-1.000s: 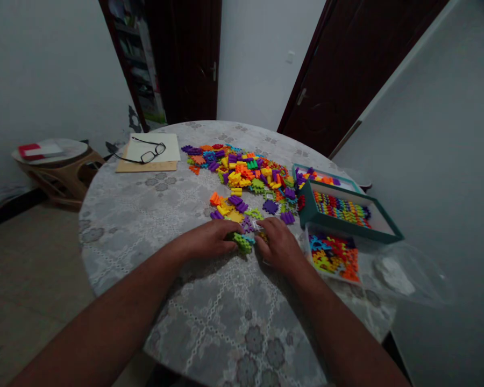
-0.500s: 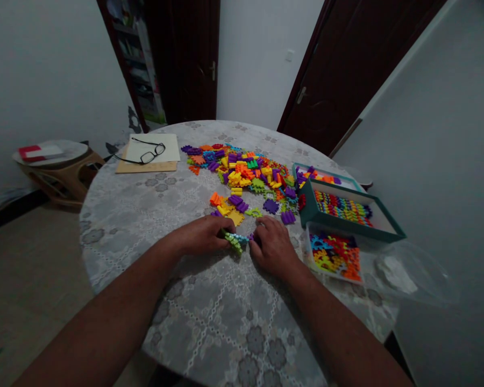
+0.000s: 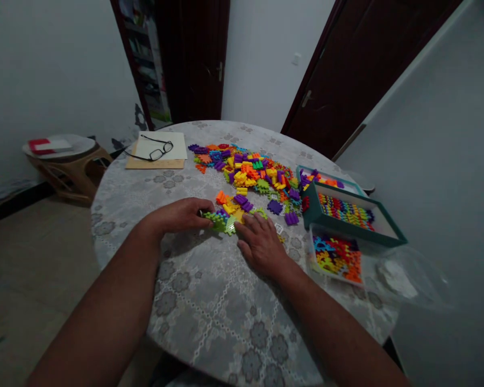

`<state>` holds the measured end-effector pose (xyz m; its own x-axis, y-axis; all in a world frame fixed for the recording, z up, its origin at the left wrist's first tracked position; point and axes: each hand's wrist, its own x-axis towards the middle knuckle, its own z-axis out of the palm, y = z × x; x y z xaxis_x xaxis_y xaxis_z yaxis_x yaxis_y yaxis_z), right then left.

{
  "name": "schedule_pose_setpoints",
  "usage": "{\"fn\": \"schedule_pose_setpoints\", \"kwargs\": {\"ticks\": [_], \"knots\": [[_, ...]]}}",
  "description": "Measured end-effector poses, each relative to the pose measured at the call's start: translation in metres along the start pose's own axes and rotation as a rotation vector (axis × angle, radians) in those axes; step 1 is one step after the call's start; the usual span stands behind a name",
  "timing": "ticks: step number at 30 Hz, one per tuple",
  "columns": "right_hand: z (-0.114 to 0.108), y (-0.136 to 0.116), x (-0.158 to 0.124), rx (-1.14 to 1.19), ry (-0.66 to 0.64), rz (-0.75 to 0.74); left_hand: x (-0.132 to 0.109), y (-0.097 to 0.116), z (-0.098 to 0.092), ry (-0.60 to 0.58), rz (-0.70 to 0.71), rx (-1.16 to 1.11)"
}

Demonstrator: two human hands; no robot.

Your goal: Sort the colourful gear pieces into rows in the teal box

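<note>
Blocks in green (image 3: 218,222), well in from the near edge of the table (image 3: 210,322), look light and stiff, so pinch the toothed rims like the left hand (image 3: 187,215) does, though I can't tell if the right hand (image 3: 261,243) grips.

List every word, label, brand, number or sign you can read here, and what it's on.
No text can be read.
Red-and-white item on the stool: too blurred to tell.
Shelf contents: too small and dark.
Paper under the glasses: no lettering visible.
Green pieces at the left hand: none visible.
</note>
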<state>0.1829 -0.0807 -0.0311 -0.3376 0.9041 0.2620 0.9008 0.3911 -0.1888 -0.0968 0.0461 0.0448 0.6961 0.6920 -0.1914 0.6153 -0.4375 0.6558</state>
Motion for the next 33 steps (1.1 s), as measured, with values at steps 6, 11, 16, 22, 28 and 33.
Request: {"fn": "schedule_pose_setpoints", "kwargs": {"ticks": [6, 11, 16, 22, 28, 33], "knots": [[-0.008, -0.002, -0.002, 0.014, 0.018, -0.007, 0.006, 0.003, 0.015, -0.043, 0.111, -0.08], [-0.006, 0.002, -0.003, 0.058, 0.057, 0.028, 0.015, 0.015, 0.038, -0.047, 0.156, -0.12], [0.001, 0.007, -0.001, 0.106, 0.114, 0.047, 0.021, 0.015, 0.048, -0.038, 0.165, -0.136], [0.008, 0.014, 0.001, 0.193, 0.162, 0.032, 0.025, 0.008, 0.054, 0.041, 0.195, -0.151], [0.01, 0.015, 0.001, 0.353, 0.308, -0.046, 0.027, 0.01, 0.055, -0.001, 0.172, -0.055], [0.001, 0.009, 0.001, 0.465, 0.407, -0.041, 0.03, 0.019, 0.058, 0.009, 0.161, -0.038]]}}
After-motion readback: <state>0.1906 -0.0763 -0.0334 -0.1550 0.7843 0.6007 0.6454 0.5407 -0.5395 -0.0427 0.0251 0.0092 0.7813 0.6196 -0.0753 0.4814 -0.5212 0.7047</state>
